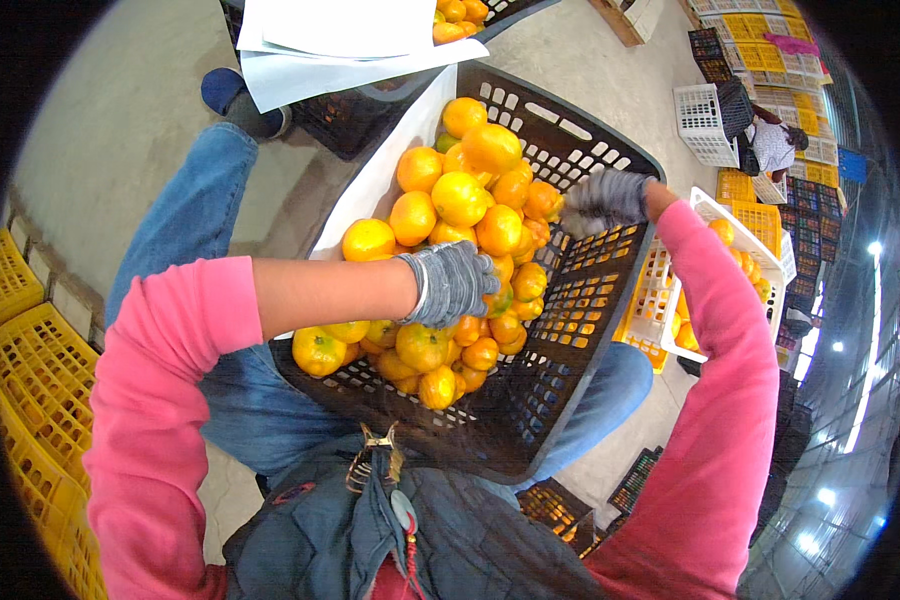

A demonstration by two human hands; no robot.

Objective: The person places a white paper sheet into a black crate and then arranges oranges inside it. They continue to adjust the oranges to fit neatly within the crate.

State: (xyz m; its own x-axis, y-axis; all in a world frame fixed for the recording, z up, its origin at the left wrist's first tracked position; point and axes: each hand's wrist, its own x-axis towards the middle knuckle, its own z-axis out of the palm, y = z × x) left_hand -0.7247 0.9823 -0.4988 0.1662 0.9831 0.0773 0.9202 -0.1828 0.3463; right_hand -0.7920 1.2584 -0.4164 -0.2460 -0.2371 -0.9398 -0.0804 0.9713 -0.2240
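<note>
A black plastic crate [570, 315] stands tilted between the person's knees, with many orange citrus fruits [457, 199] heaped in it, some partly green. White paper [390, 165] lines its left side. My left hand [450, 283], in a grey striped knit glove, lies on the heap; its fingers curl over the fruits, and whether it grips one is hidden. Over the crate's right wall is my right hand [607, 202], gloved alike and blurred by motion, beside the fruits at the heap's right edge. What that hand holds, if anything, cannot be made out.
White sheets [330, 71] lie over another crate at the top. A white crate [772, 300] with orange fruits stands at the right. Yellow crates [41, 375] line the left edge. Far right, a person [772, 146] is near a white crate [701, 124] and stacked crates.
</note>
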